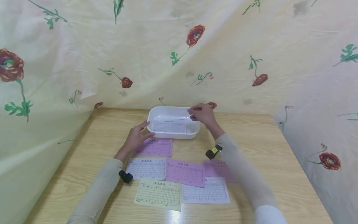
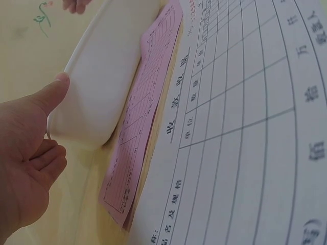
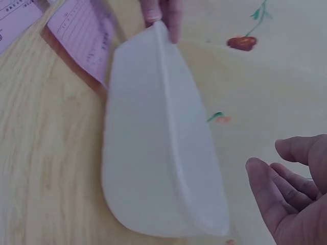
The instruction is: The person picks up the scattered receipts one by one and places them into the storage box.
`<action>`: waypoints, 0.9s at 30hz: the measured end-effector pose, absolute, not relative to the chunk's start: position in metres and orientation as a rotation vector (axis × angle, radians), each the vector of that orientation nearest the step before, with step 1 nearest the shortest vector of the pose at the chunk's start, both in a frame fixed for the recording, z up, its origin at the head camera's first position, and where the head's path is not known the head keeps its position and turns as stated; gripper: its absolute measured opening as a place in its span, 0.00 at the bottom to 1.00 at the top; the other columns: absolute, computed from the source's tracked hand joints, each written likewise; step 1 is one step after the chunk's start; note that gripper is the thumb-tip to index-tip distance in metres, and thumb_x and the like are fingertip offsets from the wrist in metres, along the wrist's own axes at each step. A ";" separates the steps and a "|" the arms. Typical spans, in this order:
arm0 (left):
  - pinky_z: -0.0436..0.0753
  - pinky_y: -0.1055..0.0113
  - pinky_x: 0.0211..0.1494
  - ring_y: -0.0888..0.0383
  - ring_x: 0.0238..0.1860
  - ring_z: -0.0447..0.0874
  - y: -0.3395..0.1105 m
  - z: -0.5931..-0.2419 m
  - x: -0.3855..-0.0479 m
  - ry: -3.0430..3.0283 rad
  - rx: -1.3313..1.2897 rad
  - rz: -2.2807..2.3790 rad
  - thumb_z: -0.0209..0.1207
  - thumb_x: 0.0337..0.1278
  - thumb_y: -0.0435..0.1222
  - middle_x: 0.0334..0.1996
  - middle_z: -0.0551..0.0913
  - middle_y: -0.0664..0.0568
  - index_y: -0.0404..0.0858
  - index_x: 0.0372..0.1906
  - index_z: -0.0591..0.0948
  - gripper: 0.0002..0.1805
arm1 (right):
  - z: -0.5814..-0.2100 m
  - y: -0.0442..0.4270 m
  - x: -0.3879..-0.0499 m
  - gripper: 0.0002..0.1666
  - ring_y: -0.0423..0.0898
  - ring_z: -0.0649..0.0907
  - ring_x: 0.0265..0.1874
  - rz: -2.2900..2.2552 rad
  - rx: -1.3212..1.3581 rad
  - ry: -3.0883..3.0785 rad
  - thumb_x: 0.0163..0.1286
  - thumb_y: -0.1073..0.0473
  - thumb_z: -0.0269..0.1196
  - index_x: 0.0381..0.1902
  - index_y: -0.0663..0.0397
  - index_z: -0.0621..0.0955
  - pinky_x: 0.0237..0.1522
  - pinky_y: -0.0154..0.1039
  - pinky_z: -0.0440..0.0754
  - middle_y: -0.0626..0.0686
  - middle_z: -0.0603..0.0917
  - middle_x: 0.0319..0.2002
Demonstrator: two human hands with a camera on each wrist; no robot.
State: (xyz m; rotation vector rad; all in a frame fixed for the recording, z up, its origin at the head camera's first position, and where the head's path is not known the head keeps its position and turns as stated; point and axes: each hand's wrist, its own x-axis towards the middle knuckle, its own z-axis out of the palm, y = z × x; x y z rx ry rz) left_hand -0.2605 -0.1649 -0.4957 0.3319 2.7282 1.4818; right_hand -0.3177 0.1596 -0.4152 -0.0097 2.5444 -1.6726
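A white tray (image 1: 174,135) stands at the back of the table, and a white printed slip (image 1: 169,125) lies inside it. My left hand (image 1: 135,137) grips the tray's left end; in the left wrist view that hand (image 2: 30,153) has its thumb against the white tray (image 2: 97,92). Above the tray's right end, my right hand (image 1: 203,114) hangs in the air. In the right wrist view this hand (image 3: 296,189) is beside the tray (image 3: 143,132), with a gap between thumb and fingers and nothing visible in it.
Pink slips (image 1: 185,173), (image 1: 156,148) white slips (image 1: 146,169) and a yellowish slip (image 1: 158,193) lie in front of the tray on the wooden table (image 1: 251,133). Some slips overlap, and my right sleeve partly covers a pink one. Flowered cloth (image 1: 156,62) hangs behind and at both sides.
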 end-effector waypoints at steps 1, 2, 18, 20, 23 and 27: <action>0.65 0.43 0.77 0.37 0.77 0.59 -0.165 -0.496 -0.260 2.728 0.332 1.481 0.69 0.61 0.50 0.78 0.58 0.38 0.36 0.75 0.68 0.43 | -0.411 0.163 -0.315 0.16 0.52 0.90 0.37 -1.665 -0.015 2.558 0.72 0.58 0.67 0.50 0.64 0.85 0.40 0.37 0.91 0.63 0.89 0.46; 0.65 0.43 0.77 0.38 0.77 0.59 -0.165 -0.496 -0.261 2.728 0.328 1.481 0.69 0.61 0.50 0.78 0.58 0.38 0.36 0.75 0.68 0.43 | -0.408 0.167 -0.312 0.16 0.51 0.90 0.36 -1.662 -0.026 2.572 0.72 0.57 0.67 0.50 0.64 0.85 0.39 0.37 0.91 0.63 0.89 0.46; 0.64 0.43 0.78 0.38 0.78 0.58 -0.168 -0.500 -0.263 2.706 0.341 1.493 0.69 0.60 0.53 0.79 0.57 0.39 0.36 0.75 0.67 0.44 | -0.394 0.240 -0.241 0.27 0.42 0.88 0.39 -1.608 -0.201 2.721 0.72 0.45 0.67 0.57 0.61 0.83 0.41 0.39 0.91 0.62 0.89 0.48; 0.64 0.43 0.78 0.39 0.78 0.58 -0.168 -0.500 -0.263 2.709 0.339 1.489 0.69 0.60 0.53 0.79 0.58 0.40 0.36 0.75 0.67 0.44 | -0.395 0.248 -0.231 0.27 0.40 0.88 0.39 -1.611 -0.190 2.727 0.72 0.45 0.67 0.58 0.60 0.83 0.41 0.36 0.91 0.61 0.89 0.49; 0.64 0.43 0.78 0.39 0.78 0.58 -0.168 -0.500 -0.263 2.708 0.342 1.492 0.69 0.60 0.53 0.79 0.58 0.39 0.36 0.75 0.67 0.44 | -0.398 0.261 -0.217 0.27 0.37 0.88 0.39 -1.601 -0.173 2.740 0.72 0.45 0.67 0.59 0.59 0.83 0.41 0.33 0.90 0.62 0.88 0.50; 0.64 0.43 0.78 0.39 0.78 0.58 -0.168 -0.500 -0.262 2.704 0.339 1.497 0.69 0.60 0.53 0.79 0.58 0.39 0.36 0.75 0.67 0.45 | -0.404 0.279 -0.202 0.29 0.36 0.87 0.39 -1.527 -0.143 2.792 0.71 0.43 0.67 0.60 0.57 0.83 0.40 0.31 0.89 0.60 0.87 0.52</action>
